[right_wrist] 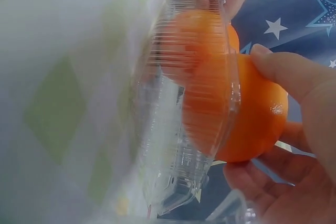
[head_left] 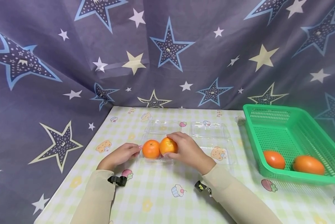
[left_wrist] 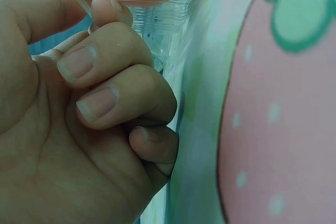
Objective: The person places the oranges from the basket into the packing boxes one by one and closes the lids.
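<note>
My right hand (head_left: 188, 152) grips an orange (head_left: 167, 146) between thumb and fingers. This orange is partly inside a clear plastic clamshell box (right_wrist: 163, 129), against its near wall in the right wrist view. Another orange (head_left: 151, 149) sits in the same box, on the left and beside the held one. At the box's left end, my left hand (head_left: 122, 154) pinches the rim with thumb and index finger. Its other fingers (left_wrist: 131, 95) are curled in, as the left wrist view shows. The box's lid (head_left: 161, 127) lies folded back, away from me.
A second clear clamshell box (head_left: 212, 141) stands with its lid back, right of the first. Farther right is a green plastic basket (head_left: 252, 133) holding an orange (head_left: 274, 159) and another orange-coloured fruit (head_left: 308, 165). A star-patterned curtain (head_left: 167, 81) hangs behind the checked tablecloth (head_left: 145, 193).
</note>
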{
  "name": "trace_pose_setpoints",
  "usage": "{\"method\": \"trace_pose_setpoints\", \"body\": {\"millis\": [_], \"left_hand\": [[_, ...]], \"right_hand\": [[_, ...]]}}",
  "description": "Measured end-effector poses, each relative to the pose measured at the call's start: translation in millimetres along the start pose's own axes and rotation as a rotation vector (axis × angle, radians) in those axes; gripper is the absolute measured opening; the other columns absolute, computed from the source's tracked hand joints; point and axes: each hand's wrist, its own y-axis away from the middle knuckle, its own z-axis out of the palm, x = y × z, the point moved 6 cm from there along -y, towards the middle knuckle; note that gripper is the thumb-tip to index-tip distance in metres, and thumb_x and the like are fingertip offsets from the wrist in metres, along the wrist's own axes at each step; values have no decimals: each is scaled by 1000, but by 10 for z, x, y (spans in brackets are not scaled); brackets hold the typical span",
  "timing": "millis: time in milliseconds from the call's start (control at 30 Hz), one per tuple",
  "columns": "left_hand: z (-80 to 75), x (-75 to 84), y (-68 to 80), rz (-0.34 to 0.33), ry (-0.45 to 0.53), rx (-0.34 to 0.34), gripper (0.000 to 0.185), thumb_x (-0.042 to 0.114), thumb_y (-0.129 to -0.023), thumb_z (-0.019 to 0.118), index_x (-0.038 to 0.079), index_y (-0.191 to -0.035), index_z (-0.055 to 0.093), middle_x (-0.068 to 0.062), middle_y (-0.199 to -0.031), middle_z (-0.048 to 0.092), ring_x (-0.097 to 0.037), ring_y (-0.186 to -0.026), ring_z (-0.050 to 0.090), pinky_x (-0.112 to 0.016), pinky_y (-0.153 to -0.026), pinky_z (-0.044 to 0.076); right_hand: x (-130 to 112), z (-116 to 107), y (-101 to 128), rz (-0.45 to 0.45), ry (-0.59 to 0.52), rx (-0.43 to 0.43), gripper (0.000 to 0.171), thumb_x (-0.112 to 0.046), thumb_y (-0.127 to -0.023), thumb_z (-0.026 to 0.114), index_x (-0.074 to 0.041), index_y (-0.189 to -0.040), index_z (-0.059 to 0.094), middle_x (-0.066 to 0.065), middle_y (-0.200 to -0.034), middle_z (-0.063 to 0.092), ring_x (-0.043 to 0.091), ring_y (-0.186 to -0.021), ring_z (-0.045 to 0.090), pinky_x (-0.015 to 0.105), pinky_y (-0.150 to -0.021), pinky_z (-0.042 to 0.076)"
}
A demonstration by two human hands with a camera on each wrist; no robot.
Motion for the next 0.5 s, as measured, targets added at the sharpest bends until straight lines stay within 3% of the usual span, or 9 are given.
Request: {"method": "trace_pose_setpoints", "body": {"millis": [500], "left_hand": [[-2, 62, 59, 21, 40, -22, 44, 39, -109, 50, 3, -87, 58, 0, -71, 42, -15, -65, 37, -27, -67, 33]], "right_hand": [[19, 58, 20, 39, -9, -8, 69, -44, -79, 90, -7, -132, 64, 7, -129, 69, 24, -117, 67, 41, -103, 53]]}}
